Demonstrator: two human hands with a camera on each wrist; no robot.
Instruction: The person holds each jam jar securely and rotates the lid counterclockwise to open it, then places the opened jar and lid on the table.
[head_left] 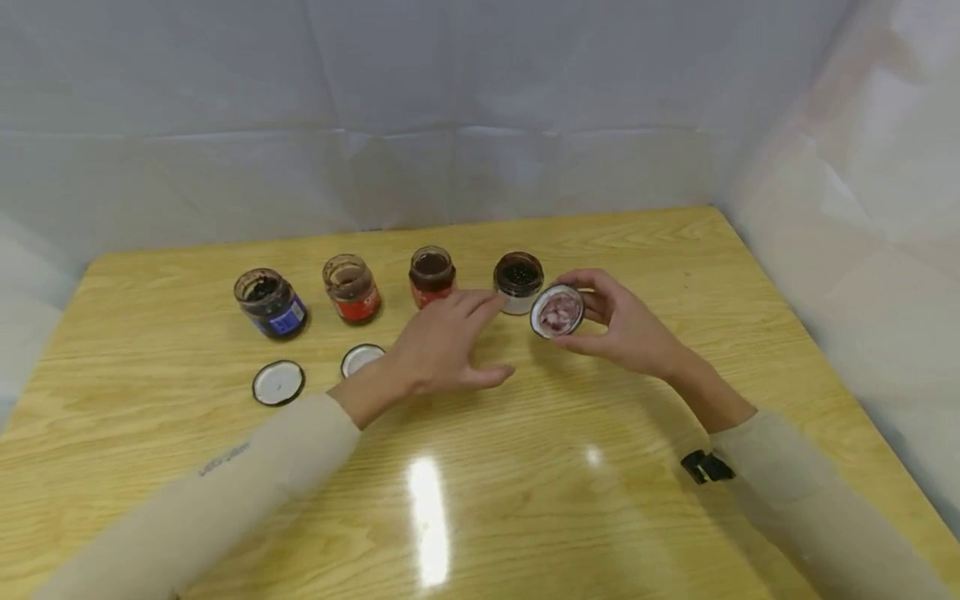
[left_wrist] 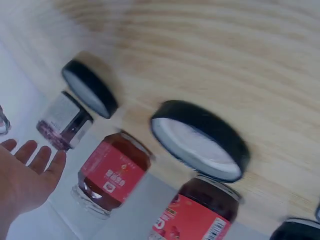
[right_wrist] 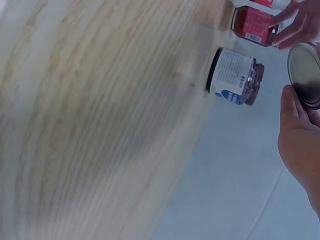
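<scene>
My right hand (head_left: 633, 329) pinches a jar lid (head_left: 558, 312) by its rim, its white inside smeared with dark red and turned toward me. In the right wrist view the lid's dull metallic side (right_wrist: 303, 75) shows. Just left of the lid stands an open jar (head_left: 517, 279) with dark contents and a white label (right_wrist: 231, 75). My left hand (head_left: 446, 342) has its fingers spread and holds nothing, its fingertips close to that jar. Behind the left hand an open red-labelled jar (head_left: 432, 271) is partly covered.
Farther left stand another open red-labelled jar (head_left: 354, 292) and an open blue-labelled jar (head_left: 273, 307). Two lids lie inside-up on the wooden table (head_left: 570, 517), one lid (head_left: 278, 383) at left, another lid (head_left: 360, 357) partly behind my left wrist. A pale sheeted wall (head_left: 450, 108) rises behind.
</scene>
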